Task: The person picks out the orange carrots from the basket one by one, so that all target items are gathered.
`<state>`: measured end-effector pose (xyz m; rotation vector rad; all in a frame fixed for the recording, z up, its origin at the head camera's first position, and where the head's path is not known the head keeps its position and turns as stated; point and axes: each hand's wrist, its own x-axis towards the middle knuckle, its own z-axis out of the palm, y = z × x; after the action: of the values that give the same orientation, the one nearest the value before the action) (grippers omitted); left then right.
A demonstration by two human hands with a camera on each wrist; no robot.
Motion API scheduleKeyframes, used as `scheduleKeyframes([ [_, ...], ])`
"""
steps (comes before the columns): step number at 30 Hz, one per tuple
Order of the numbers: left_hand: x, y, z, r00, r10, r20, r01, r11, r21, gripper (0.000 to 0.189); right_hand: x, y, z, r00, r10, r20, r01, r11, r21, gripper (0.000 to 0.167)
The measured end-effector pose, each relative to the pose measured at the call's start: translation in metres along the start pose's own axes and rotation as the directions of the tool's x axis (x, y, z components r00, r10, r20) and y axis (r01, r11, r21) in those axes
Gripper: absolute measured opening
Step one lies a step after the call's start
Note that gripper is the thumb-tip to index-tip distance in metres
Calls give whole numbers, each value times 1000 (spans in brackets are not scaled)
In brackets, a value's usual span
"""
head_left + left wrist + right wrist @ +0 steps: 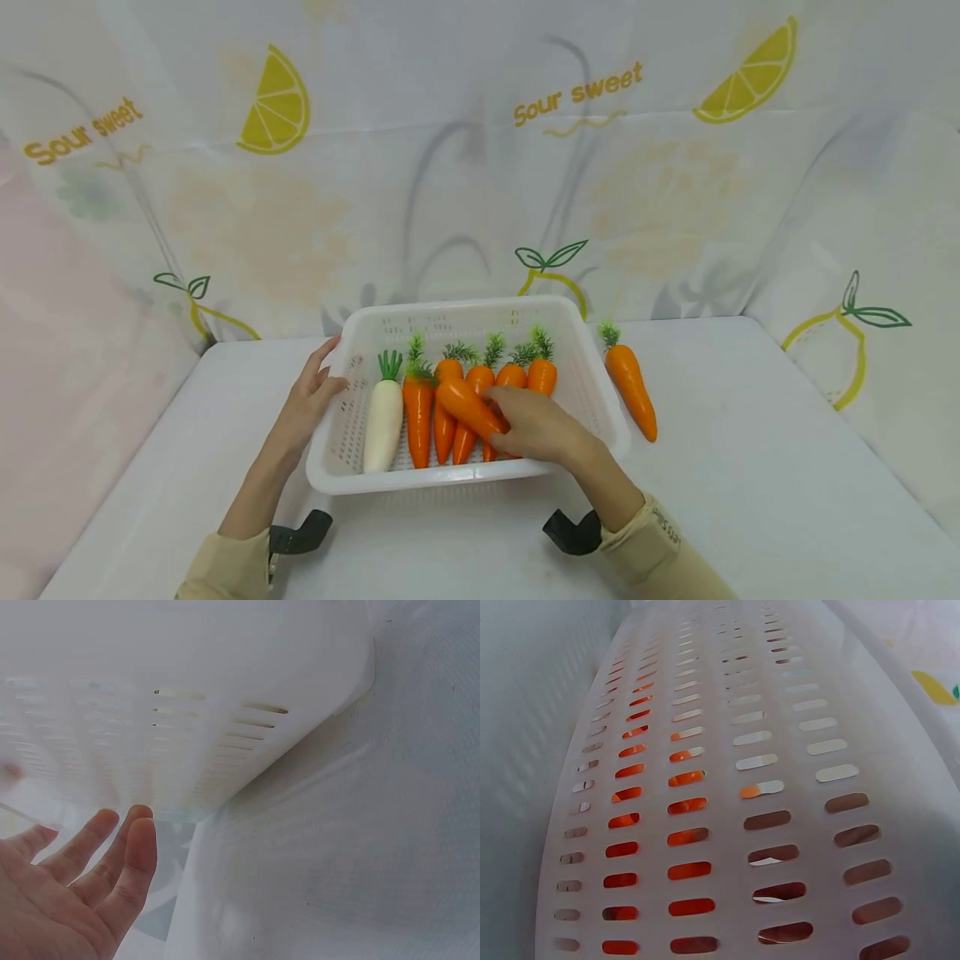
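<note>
A white slotted plastic basket (465, 477) holds a white radish (384, 425) at its left and several orange carrots (418, 421) with green tops. Over the row, my right hand (543, 421) grips a carrot (467, 406) that lies slantwise across the others, its tip end toward the palm. My left hand (307, 400) is at the basket's left rim, and in the left wrist view its loosely extended fingers (135, 855) are beside the outer wall. The right wrist view shows the slotted wall (727, 817) with orange behind it; the right hand is hidden there.
Outside the basket, one more carrot (632, 387) lies on the white table (720, 467) to the right. A patterned cloth (465, 167) hangs behind the table. Black wrist mounts (573, 532) show below both hands.
</note>
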<state>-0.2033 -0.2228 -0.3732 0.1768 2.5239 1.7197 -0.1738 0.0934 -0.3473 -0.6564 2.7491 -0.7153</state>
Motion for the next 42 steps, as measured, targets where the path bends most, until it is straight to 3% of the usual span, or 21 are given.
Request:
scheduleKeyframes([
  [14,-1,-2,1,1000,12,4,-12,1000,-16,63,-5,0,-1,996,10,-94,-5,999,50,52],
  [25,0,-2,1,1000,5,-1,-5,1000,6,63,-7,3,-4,985,-1,-174,35,981,192,51],
  [30,-1,-2,0,1000,1,1,-1,1000,9,63,-6,5,-7,973,20,-231,53,951,304,50],
  [36,-1,-3,0,1000,5,3,-5,1000,3,62,-6,9,-13,950,57,-308,88,895,437,50],
  [42,-1,-3,1,1000,7,1,-7,1000,5,62,-8,13,-19,944,105,-313,78,849,522,49],
])
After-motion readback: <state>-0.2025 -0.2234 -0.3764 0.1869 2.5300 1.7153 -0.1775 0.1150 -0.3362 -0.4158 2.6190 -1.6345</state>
